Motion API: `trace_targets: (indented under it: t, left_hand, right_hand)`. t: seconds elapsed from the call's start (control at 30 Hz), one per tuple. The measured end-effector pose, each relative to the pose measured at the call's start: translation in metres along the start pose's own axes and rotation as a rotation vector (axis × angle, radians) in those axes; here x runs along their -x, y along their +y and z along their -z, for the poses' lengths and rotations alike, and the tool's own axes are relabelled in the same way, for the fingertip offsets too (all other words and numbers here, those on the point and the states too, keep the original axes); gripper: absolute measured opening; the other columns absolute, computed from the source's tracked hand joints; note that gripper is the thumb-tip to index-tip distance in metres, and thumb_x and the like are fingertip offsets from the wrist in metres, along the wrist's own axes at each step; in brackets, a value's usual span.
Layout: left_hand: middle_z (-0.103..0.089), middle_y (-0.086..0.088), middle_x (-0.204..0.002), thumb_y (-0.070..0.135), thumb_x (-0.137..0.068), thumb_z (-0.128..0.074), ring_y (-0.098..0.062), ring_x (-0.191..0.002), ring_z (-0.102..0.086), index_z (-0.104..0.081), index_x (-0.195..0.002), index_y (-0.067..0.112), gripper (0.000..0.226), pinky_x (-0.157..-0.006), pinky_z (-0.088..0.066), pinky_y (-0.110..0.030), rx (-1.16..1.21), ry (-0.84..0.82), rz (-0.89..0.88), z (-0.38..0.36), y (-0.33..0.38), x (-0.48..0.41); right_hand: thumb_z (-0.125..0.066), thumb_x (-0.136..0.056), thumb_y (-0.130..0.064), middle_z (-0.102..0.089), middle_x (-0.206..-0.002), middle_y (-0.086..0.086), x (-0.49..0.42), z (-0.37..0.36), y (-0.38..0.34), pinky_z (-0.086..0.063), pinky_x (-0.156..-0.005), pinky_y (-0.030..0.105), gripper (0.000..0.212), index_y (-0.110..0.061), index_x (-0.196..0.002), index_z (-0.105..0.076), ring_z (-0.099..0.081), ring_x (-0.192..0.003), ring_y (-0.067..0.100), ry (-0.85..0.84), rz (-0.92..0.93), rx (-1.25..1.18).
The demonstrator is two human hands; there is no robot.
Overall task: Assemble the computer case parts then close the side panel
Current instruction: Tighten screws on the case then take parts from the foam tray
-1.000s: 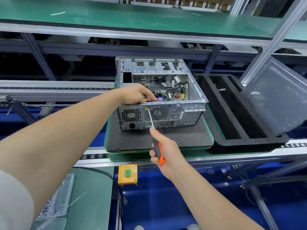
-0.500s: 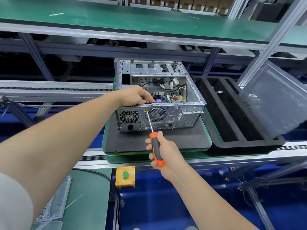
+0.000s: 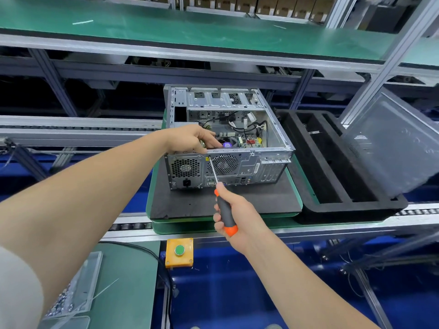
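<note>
worker at an assembly line sets a screwdriver against the rear plate of an open computer case, which lies on its side on a dark mat atop a green pallet on the roller conveyor. the right hand is wrapped round the orange-and-grey handle, and the tip sits just above the round fan grille, beside the power supply. the left hand curls its fingers over the case's upper rear edge and steadies it. the side panel is off, leaning tilted at the right end of a black foam tray just beside the pallet.

the risk, as it looks from here: the long shaft meets the plate at a slant, so the tip could skip out of the screw head and scratch the metal or jab the left fingers, which sit right next to it. a hard push might also slide the case across the mat.

one far slot of the tray holds a small pale piece, too small to name. inside the case are a board, a fan and loose black cables. a clear bin at lower left holds small metal bits, likely screws.
</note>
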State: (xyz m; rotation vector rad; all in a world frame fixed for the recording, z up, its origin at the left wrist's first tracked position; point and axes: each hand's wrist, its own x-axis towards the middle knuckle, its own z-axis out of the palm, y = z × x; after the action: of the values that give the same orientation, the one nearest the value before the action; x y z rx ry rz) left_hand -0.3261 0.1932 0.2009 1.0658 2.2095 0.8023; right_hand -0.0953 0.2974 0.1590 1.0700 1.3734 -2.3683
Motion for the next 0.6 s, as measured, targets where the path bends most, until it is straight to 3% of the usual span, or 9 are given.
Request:
trace_targets:
  t: [0.13,0.2,0.3,0.4,0.5,0.53,0.6]
  left_hand:
    - [-0.06,0.001,-0.141,0.001,-0.085,-0.072,-0.005,-0.148,-0.03,-0.068,-0.13,0.026,0.051,-0.118,-0.027,-0.041,-0.074,-0.009,-0.023,0.0,-0.002,-0.001]
    - [-0.06,0.001,-0.141,0.007,-0.084,-0.077,-0.006,-0.147,-0.031,-0.068,-0.128,0.028,0.049,-0.118,-0.029,-0.041,-0.124,0.013,-0.032,-0.001,-0.004,-0.003]
    - [-0.06,0.001,-0.141,0.016,-0.084,-0.08,-0.001,-0.143,-0.033,-0.067,-0.124,0.032,0.046,-0.115,-0.03,-0.036,-0.149,0.05,-0.057,-0.004,-0.007,-0.004]
    - [-0.058,0.0,-0.143,0.019,-0.083,-0.081,0.004,-0.136,-0.034,-0.068,-0.125,0.034,0.046,-0.109,-0.03,-0.03,-0.144,0.073,-0.072,-0.005,-0.011,-0.005]
    - [-0.059,0.0,-0.143,0.019,-0.083,-0.081,-0.002,-0.143,-0.034,-0.068,-0.126,0.035,0.048,-0.113,-0.031,-0.033,-0.157,0.079,-0.076,-0.005,-0.012,-0.005]
    - [-0.059,-0.001,-0.143,0.019,-0.083,-0.081,-0.004,-0.145,-0.034,-0.068,-0.127,0.035,0.049,-0.114,-0.031,-0.034,-0.162,0.078,-0.076,-0.005,-0.012,-0.005]
    - [-0.06,0.0,-0.141,0.02,-0.083,-0.081,-0.005,-0.146,-0.033,-0.068,-0.128,0.033,0.049,-0.116,-0.031,-0.035,-0.168,0.074,-0.08,-0.005,-0.013,-0.005]
  right_hand:
    - [-0.05,-0.104,-0.057,-0.07,-0.075,0.002,0.0,0.005,-0.002,-0.049,-0.047,0.025,0.055,-0.008,-0.105,-0.075,-0.059,-0.054,0.013,-0.018,-0.048,0.034]
    - [-0.065,-0.094,-0.063,-0.065,-0.073,0.004,-0.001,0.002,-0.005,-0.049,-0.045,0.025,0.055,-0.01,-0.103,-0.072,-0.059,-0.053,0.016,-0.022,-0.022,0.032]
    - [-0.087,-0.083,-0.041,-0.059,-0.072,0.006,-0.004,-0.001,-0.011,-0.049,-0.045,0.027,0.042,-0.009,-0.102,-0.068,-0.058,-0.054,0.018,-0.061,0.037,0.025]
    - [-0.075,-0.096,-0.039,-0.066,-0.078,0.006,-0.002,0.001,-0.007,-0.054,-0.051,0.029,0.034,-0.006,-0.1,-0.069,-0.061,-0.058,0.017,-0.115,-0.009,0.026]
    - [-0.052,-0.104,-0.055,-0.069,-0.087,0.006,-0.003,0.001,-0.002,-0.054,-0.052,0.03,0.05,-0.011,-0.108,-0.076,-0.059,-0.06,0.018,-0.034,-0.023,0.158]
    - [-0.05,-0.103,-0.06,-0.066,-0.088,0.007,-0.004,0.0,-0.002,-0.051,-0.049,0.028,0.053,-0.014,-0.109,-0.076,-0.057,-0.059,0.017,-0.013,-0.017,0.191]
    - [-0.065,-0.093,-0.064,-0.061,-0.084,0.007,-0.005,-0.003,-0.002,-0.043,-0.044,0.025,0.054,-0.012,-0.105,-0.075,-0.054,-0.055,0.016,0.021,0.008,0.185]
